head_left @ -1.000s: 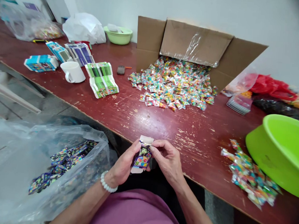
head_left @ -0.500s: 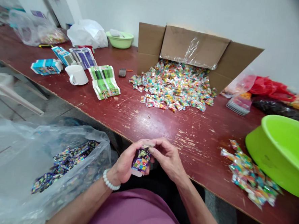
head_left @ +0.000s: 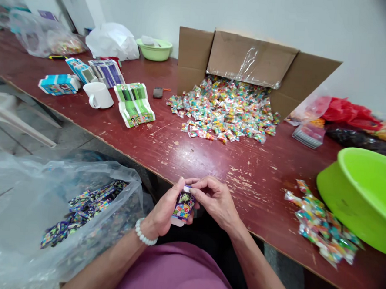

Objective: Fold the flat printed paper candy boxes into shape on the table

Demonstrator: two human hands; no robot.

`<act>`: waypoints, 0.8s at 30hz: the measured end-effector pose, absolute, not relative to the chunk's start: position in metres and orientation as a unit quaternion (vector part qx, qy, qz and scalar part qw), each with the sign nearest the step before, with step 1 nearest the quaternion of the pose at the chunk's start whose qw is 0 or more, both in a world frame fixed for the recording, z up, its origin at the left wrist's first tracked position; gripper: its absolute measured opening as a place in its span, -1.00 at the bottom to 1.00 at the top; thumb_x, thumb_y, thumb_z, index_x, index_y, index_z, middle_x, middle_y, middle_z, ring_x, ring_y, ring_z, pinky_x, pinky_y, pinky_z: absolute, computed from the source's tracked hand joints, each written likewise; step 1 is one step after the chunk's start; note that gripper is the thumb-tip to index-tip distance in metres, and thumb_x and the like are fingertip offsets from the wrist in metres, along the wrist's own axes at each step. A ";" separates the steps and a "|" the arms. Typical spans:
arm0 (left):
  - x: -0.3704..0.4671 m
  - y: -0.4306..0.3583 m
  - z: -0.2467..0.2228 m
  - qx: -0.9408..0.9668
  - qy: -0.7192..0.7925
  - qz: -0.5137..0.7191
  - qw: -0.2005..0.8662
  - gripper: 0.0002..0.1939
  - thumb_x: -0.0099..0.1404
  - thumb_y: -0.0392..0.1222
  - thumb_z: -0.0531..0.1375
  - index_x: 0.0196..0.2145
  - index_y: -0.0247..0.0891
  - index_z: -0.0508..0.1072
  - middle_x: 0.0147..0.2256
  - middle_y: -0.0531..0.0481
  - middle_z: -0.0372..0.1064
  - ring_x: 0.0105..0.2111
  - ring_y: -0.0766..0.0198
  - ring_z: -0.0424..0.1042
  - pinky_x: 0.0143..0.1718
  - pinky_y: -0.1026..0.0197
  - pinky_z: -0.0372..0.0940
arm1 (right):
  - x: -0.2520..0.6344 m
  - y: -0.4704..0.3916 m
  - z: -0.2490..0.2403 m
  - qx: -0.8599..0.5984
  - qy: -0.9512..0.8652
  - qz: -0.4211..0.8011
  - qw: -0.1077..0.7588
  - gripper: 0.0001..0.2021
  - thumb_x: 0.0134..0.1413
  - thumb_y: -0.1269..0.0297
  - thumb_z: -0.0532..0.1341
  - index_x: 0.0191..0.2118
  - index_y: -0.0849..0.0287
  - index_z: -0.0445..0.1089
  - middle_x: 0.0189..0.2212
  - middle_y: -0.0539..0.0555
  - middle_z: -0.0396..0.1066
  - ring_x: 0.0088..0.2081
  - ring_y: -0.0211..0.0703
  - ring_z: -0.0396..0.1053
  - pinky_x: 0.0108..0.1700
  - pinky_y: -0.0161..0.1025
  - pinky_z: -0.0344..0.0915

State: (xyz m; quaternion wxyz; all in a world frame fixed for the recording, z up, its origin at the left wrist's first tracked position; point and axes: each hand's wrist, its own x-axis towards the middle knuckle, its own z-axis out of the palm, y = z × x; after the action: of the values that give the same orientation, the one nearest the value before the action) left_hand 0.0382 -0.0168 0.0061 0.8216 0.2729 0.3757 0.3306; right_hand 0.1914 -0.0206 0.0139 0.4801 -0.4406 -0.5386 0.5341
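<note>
A small dark printed candy box [head_left: 183, 206] is held upright over my lap, just off the table's front edge. My left hand [head_left: 164, 210], with a pale bead bracelet at the wrist, is wrapped round its sides. At the box's top end, my right hand [head_left: 216, 201] pinches the white flap, thumb in front and fingers behind. Whether anything is inside the box cannot be seen. To the left, a clear plastic bag [head_left: 113, 168] holds many similar dark printed boxes [head_left: 80, 214]. Wrapped candies [head_left: 227, 111] spill from an opened cardboard carton [head_left: 250, 56] ahead.
On the red table [head_left: 140, 148], a green tub [head_left: 350, 193] stands right, beside more wrapped candies [head_left: 325, 231]. A white mug [head_left: 99, 96], a green printed carton [head_left: 135, 104] and blue boxes [head_left: 59, 84] sit left. A white stool [head_left: 8, 107] stands on the floor.
The flap at the box's top has been folded over, and my right thumb has moved onto it. My left thumb has shifted up slightly along the box's side.
</note>
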 end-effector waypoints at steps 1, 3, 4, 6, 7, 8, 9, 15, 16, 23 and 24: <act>0.039 -0.017 0.005 0.282 0.375 0.335 0.817 -0.37 0.37 0.26 -0.02 0.20 -0.19 0.27 -0.47 -0.01 0.43 -0.65 0.27 0.42 -0.64 0.30 0.26 | 0.190 -0.019 0.014 -0.445 -0.520 0.547 0.482 -0.86 0.09 0.22 0.32 -0.39 0.15 0.46 -0.15 0.09 0.55 -0.58 -0.36 0.33 -0.49 -0.31 0.34; 0.039 -0.017 0.004 0.301 0.375 0.340 0.808 -0.33 0.35 0.30 -0.02 0.21 -0.20 0.27 -0.46 -0.02 0.44 -0.65 0.29 0.40 -0.64 0.31 0.25 | 0.187 -0.017 0.013 -0.453 -0.490 0.564 0.486 -0.84 0.07 0.19 0.33 -0.38 0.17 0.46 -0.16 0.10 0.56 -0.63 -0.40 0.28 -0.54 -0.32 0.31; 0.039 -0.017 0.004 0.310 0.375 0.339 0.805 -0.31 0.34 0.31 -0.01 0.22 -0.21 0.27 -0.46 -0.03 0.44 -0.65 0.30 0.40 -0.64 0.31 0.24 | 0.186 -0.017 0.013 -0.455 -0.481 0.570 0.487 -0.83 0.06 0.18 0.33 -0.38 0.18 0.46 -0.16 0.10 0.56 -0.64 -0.40 0.27 -0.56 -0.33 0.30; 0.037 -0.017 0.004 0.325 0.376 0.333 0.802 -0.29 0.32 0.33 -0.01 0.22 -0.21 0.28 -0.47 -0.02 0.44 -0.66 0.31 0.39 -0.64 0.32 0.23 | 0.185 -0.016 0.014 -0.459 -0.473 0.573 0.487 -0.81 0.05 0.16 0.33 -0.39 0.19 0.47 -0.20 0.10 0.57 -0.62 -0.39 0.30 -0.56 -0.34 0.30; 0.037 -0.017 0.004 0.330 0.376 0.330 0.801 -0.28 0.32 0.33 0.00 0.23 -0.21 0.28 -0.47 -0.02 0.44 -0.66 0.32 0.39 -0.64 0.32 0.23 | 0.185 -0.016 0.014 -0.461 -0.473 0.571 0.488 -0.81 0.05 0.16 0.33 -0.40 0.19 0.47 -0.21 0.10 0.57 -0.61 -0.37 0.31 -0.56 -0.34 0.30; 0.036 -0.017 0.003 0.334 0.376 0.327 0.800 -0.28 0.32 0.33 0.00 0.23 -0.21 0.28 -0.48 -0.01 0.44 -0.66 0.32 0.39 -0.64 0.33 0.23 | 0.185 -0.017 0.014 -0.465 -0.474 0.566 0.489 -0.81 0.05 0.16 0.33 -0.41 0.19 0.47 -0.22 0.09 0.57 -0.60 -0.36 0.33 -0.56 -0.34 0.30; 0.036 -0.016 0.003 0.337 0.377 0.327 0.798 -0.28 0.32 0.33 0.01 0.24 -0.21 0.28 -0.48 -0.01 0.44 -0.65 0.32 0.39 -0.63 0.33 0.23 | 0.185 -0.017 0.014 -0.467 -0.475 0.561 0.491 -0.81 0.05 0.16 0.33 -0.42 0.18 0.47 -0.23 0.09 0.57 -0.58 -0.35 0.34 -0.56 -0.34 0.30; 0.036 -0.015 -0.002 0.354 0.386 0.334 0.784 -0.27 0.33 0.31 0.01 0.25 -0.24 0.28 -0.48 -0.02 0.43 -0.64 0.34 0.38 -0.61 0.33 0.23 | 0.183 -0.017 0.013 -0.473 -0.476 0.551 0.497 -0.83 0.08 0.21 0.31 -0.44 0.18 0.45 -0.22 0.09 0.56 -0.62 -0.37 0.32 -0.58 -0.33 0.27; 0.036 -0.015 -0.003 0.356 0.387 0.333 0.783 -0.28 0.33 0.31 0.01 0.24 -0.24 0.28 -0.48 -0.01 0.43 -0.64 0.34 0.37 -0.61 0.33 0.23 | 0.183 -0.017 0.013 -0.472 -0.481 0.549 0.494 -0.83 0.09 0.21 0.30 -0.44 0.18 0.44 -0.21 0.09 0.56 -0.62 -0.36 0.32 -0.58 -0.32 0.27; 0.034 -0.016 0.001 0.292 0.395 0.338 0.803 -0.35 0.31 0.28 0.06 0.11 -0.29 0.39 -0.49 0.00 0.42 -0.64 0.31 0.38 -0.63 0.30 0.26 | 0.185 -0.025 0.015 -0.442 -0.576 0.500 0.471 -0.87 0.19 0.24 0.24 -0.36 0.12 0.46 -0.16 0.09 0.52 -0.40 -0.22 0.46 -0.39 -0.27 0.39; 0.034 -0.016 0.002 0.280 0.394 0.343 0.805 -0.38 0.31 0.27 0.08 0.07 -0.29 0.41 -0.50 0.01 0.41 -0.64 0.30 0.38 -0.63 0.30 0.27 | 0.185 -0.027 0.015 -0.429 -0.600 0.485 0.470 -0.89 0.20 0.25 0.24 -0.33 0.10 0.48 -0.16 0.09 0.51 -0.29 -0.17 0.48 -0.30 -0.24 0.41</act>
State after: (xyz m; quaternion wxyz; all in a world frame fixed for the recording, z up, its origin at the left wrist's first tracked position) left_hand 0.0341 -0.0162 0.0015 0.8052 0.2804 0.3938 0.3434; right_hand 0.1850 -0.0274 0.0149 0.4700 -0.4291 -0.5997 0.4852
